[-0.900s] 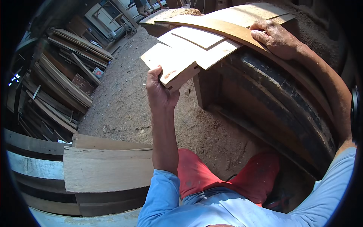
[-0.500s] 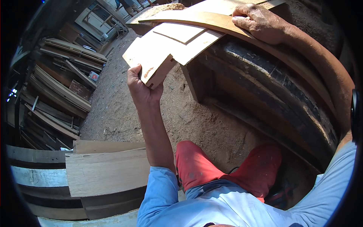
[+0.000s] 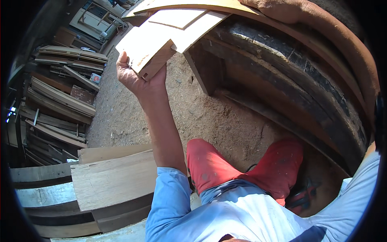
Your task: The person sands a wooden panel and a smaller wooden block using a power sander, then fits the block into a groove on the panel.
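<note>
— What have you got hold of?

— A pale flat plywood board [image 3: 151, 50], up ahead of me. My left hand [image 3: 135, 76] is closed on its near corner, thumb on top. Its long axis runs away to the upper right, onto a curved brown wooden strip [image 3: 322, 48] where my right hand [image 3: 282, 8] presses flat.

— What's around?

— A dark curved timber frame [image 3: 306, 101] under it, sawdust floor [image 3: 225, 117], stacked planks [image 3: 60, 97] left.

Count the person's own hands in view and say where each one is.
2. The left hand grips the near end of a pale wooden board. The right hand rests on a curved wooden strip at the picture's top edge, partly cut off.
</note>
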Demonstrator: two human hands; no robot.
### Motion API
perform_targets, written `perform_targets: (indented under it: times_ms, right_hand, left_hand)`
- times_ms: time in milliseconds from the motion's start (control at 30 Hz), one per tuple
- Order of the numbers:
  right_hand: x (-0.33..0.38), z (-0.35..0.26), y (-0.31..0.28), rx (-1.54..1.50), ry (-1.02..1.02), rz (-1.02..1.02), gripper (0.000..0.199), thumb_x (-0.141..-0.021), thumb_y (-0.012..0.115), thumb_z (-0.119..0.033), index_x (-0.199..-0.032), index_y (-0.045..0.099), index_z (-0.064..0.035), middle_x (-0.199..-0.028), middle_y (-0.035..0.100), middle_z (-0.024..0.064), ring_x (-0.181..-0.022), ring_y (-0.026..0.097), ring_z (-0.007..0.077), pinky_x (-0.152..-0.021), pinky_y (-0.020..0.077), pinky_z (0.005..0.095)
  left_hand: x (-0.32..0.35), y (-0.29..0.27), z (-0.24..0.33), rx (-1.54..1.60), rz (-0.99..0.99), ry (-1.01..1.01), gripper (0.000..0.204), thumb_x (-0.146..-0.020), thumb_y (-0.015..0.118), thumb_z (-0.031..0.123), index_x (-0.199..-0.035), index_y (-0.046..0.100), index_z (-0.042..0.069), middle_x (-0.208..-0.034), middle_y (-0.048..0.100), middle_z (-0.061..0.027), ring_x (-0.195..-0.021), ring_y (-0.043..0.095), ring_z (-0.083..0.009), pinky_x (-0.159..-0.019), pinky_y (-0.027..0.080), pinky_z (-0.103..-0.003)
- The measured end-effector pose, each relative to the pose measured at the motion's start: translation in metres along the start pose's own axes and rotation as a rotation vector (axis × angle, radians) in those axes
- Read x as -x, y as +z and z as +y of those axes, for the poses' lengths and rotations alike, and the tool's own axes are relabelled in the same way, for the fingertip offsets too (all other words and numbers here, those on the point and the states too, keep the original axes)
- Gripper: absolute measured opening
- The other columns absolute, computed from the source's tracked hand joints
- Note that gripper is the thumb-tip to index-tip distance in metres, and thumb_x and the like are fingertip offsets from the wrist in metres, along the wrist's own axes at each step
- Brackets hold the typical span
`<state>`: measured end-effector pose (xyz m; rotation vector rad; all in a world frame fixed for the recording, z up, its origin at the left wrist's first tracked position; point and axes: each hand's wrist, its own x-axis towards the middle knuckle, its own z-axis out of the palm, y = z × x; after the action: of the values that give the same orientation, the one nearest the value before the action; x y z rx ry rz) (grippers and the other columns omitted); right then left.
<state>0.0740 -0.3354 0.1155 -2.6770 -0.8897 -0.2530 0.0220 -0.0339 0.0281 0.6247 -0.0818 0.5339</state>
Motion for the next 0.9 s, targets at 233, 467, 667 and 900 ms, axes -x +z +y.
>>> perform_targets:
  times_ms: [233, 467, 667, 900]
  right_hand:
    - [-0.011, 0.009, 0.001, 0.005, 0.044, -0.021, 0.047, -0.102, 0.046, -0.035, -0.128, 0.062, 0.0009, -0.132, 0.06, 0.0266, -0.126, 0.055, 0.0401, -0.106, 0.0427, 0.0481]
    - [-0.013, 0.01, 0.004, 0.024, 0.029, -0.008, 0.047, -0.103, 0.046, -0.036, -0.128, 0.062, 0.0007, -0.131, 0.061, 0.0257, -0.124, 0.056, 0.039, -0.106, 0.0429, 0.0472]
    - [-0.01, 0.004, 0.005, 0.038, 0.025, -0.014, 0.048, -0.103, 0.046, -0.036, -0.129, 0.062, 0.0005, -0.13, 0.061, 0.0249, -0.123, 0.056, 0.0382, -0.106, 0.0431, 0.0464]
    - [-0.015, 0.006, 0.006, 0.044, 0.028, -0.007, 0.048, -0.104, 0.046, -0.037, -0.13, 0.061, 0.0003, -0.129, 0.061, 0.0241, -0.122, 0.057, 0.0371, -0.105, 0.0433, 0.0455]
  left_hand:
    - [-0.003, -0.004, -0.001, -0.021, -0.012, -0.036, 0.057, -0.093, 0.046, 0.035, -0.142, 0.042, 0.006, -0.138, 0.051, -0.018, -0.131, 0.052, -0.0329, -0.107, 0.045, -0.057]
    - [-0.005, -0.001, 0.005, -0.088, 0.007, -0.054, 0.058, -0.093, 0.045, 0.037, -0.141, 0.043, 0.005, -0.137, 0.052, -0.019, -0.128, 0.055, -0.0343, -0.105, 0.046, -0.059]
    - [-0.006, -0.002, 0.007, -0.184, 0.004, -0.036, 0.059, -0.094, 0.042, 0.037, -0.142, 0.043, 0.002, -0.136, 0.052, -0.0219, -0.125, 0.056, -0.0378, -0.102, 0.048, -0.061]
    - [-0.009, -0.011, 0.007, -0.14, -0.007, -0.069, 0.062, -0.091, 0.044, 0.035, -0.142, 0.04, 0.0, -0.132, 0.053, -0.0231, -0.12, 0.06, -0.038, -0.099, 0.051, -0.059]
